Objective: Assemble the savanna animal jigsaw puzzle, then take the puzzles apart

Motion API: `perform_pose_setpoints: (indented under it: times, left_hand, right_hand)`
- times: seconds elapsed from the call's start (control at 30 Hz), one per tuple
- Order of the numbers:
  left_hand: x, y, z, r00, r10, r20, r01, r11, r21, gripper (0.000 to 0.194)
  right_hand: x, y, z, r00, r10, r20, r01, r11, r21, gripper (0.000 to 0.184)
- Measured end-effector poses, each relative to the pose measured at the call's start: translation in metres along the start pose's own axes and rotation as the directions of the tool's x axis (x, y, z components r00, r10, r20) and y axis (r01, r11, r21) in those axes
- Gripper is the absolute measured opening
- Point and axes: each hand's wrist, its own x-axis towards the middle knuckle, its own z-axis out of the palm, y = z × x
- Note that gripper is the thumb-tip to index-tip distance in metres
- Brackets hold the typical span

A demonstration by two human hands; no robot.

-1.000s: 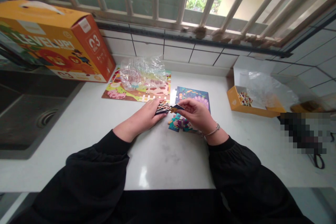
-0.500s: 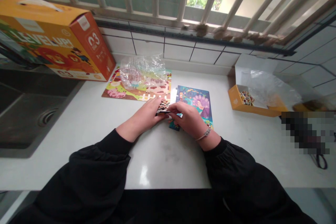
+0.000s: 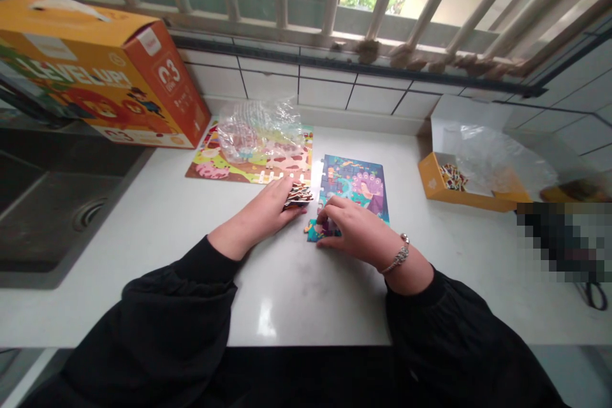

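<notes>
My left hand (image 3: 264, 210) is closed around a stack of puzzle pieces (image 3: 299, 195), their layered edges showing at the fingertips. Just right of it, my right hand (image 3: 356, 227) is bent over the lower left part of a partly assembled blue and purple puzzle (image 3: 351, 166). Thumb and fingers close around a dark puzzle piece (image 3: 329, 227), partly hidden by the fingers and low at the puzzle's surface. A bright teal puzzle section (image 3: 312, 230) shows just left of the fingertips. My right palm covers the puzzle's lower middle.
Behind my left hand lies a farm picture sheet (image 3: 224, 169) with a crumpled clear plastic bag (image 3: 258, 131) on it. A large orange box (image 3: 162, 83) stands by the sink (image 3: 48, 204). At right, an open yellow box (image 3: 471, 199) holds loose pieces and plastic. A blurred dark object (image 3: 557, 239) lies farther right.
My right hand has moved away from the stack, right and slightly toward me, onto the puzzle's lower left part. The left hand still holds the stack in nearly the same place.
</notes>
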Motion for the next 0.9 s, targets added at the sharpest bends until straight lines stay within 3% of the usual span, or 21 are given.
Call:
perform_pose_setpoints:
  times: [0.1,0.2,0.4,0.47,0.6,0.7,0.8,0.9]
  left_hand:
    - [0.0,-0.001,-0.001,1.0,-0.008,-0.001,0.008,1.0,0.011,0.029]
    - [0.001,-0.004,0.0,1.0,-0.006,-0.002,0.006,1.0,0.001,0.034]
    - [0.003,-0.01,0.001,1.0,0.02,0.022,-0.02,0.999,-0.039,0.056]
    - [0.003,-0.008,0.001,0.999,0.01,0.044,-0.011,1.0,0.011,0.051]
    - [0.002,-0.001,0.0,0.999,0.017,0.03,-0.019,0.998,0.066,0.023]
    - [0.001,0.003,-0.001,0.999,0.022,0.025,-0.024,0.998,0.055,0.02]
    - [0.001,0.005,-0.003,0.999,0.022,0.027,-0.024,0.998,0.054,0.023]
    - [0.0,0.007,-0.006,0.999,0.023,0.038,-0.026,0.998,0.059,0.022]
  right_hand:
    - [0.003,0.002,0.001,1.0,0.007,-0.009,-0.006,0.993,0.117,0.029]
    - [0.009,0.001,0.005,0.996,0.001,-0.09,0.016,0.982,0.188,0.017]
    - [0.027,-0.006,0.019,0.956,-0.026,-0.293,0.07,0.988,0.14,0.01]
    - [0.031,-0.008,0.022,0.947,-0.018,-0.32,0.052,0.994,0.097,0.01]
    - [0.033,-0.012,0.022,0.937,-0.019,-0.35,0.046,0.996,0.071,0.005]
    - [0.029,-0.002,0.013,0.921,-0.024,-0.39,0.051,0.997,0.059,0.007]
    - [0.019,0.025,-0.003,0.885,0.062,-0.461,-0.084,0.996,-0.027,0.022]
    - [0.006,0.063,-0.02,0.804,0.267,-0.531,-0.361,0.929,-0.08,0.039]
